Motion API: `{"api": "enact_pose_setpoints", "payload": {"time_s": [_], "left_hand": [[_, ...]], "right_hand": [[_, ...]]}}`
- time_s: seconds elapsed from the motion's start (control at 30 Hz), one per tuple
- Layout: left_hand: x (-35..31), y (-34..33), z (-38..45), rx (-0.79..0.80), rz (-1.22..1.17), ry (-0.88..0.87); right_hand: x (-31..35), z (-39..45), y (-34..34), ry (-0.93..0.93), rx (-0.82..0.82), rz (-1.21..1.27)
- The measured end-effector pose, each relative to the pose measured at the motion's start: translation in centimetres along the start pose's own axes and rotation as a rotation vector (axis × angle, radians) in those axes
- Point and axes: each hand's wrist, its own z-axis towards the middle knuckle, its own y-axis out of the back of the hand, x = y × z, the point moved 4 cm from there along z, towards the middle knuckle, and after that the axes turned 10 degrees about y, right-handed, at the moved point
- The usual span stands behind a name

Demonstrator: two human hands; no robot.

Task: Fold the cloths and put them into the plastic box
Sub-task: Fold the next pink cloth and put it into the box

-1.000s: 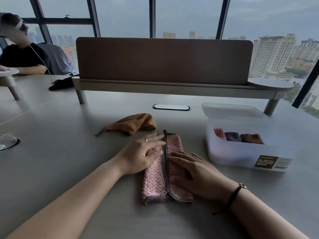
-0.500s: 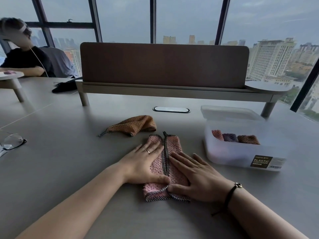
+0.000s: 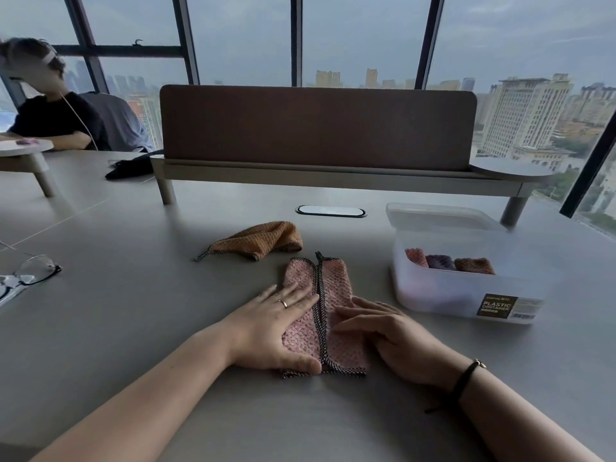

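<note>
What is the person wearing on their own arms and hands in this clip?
Both forearms are bare, with no sleeves in view. The left hand has a thin ring on one finger. The right hand has a dark cord bracelet with a small metal clasp at the wrist.

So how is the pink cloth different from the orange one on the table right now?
The pink cloth lies flat, its two sides folded in to meet at the middle; the orange cloth sits crumpled and unfolded. The left hand and right hand rest on the pink cloth; nothing touches the orange cloth, which lies farther back. Both have dark checked edging and a waffle weave.
</note>
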Motion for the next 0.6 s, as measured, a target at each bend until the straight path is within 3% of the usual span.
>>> {"api": "enact_pose_setpoints", "payload": {"time_s": [0.23, 0.4, 0.5, 0.6], "left_hand": [[-0.1, 0.4, -0.7, -0.094, -0.133, -0.005], [-0.6, 1.2, -1.8, -0.253, -0.303, -0.077], [-1.0, 2.2, -2.7, -0.424, -0.384, -0.17], [-1.5, 2.4, -3.5, -0.515, -0.34, -0.248]], "right_hand": [[2.0, -0.9, 0.5, 0.129, -0.045, -0.034], [2.9, -0.6, 0.3, 0.209, -0.202, -0.13], [3.2, -0.3, 0.7, 0.193, -0.271, -0.092], [2.6, -0.4, 1.0, 0.062, -0.327, -0.052]]}}
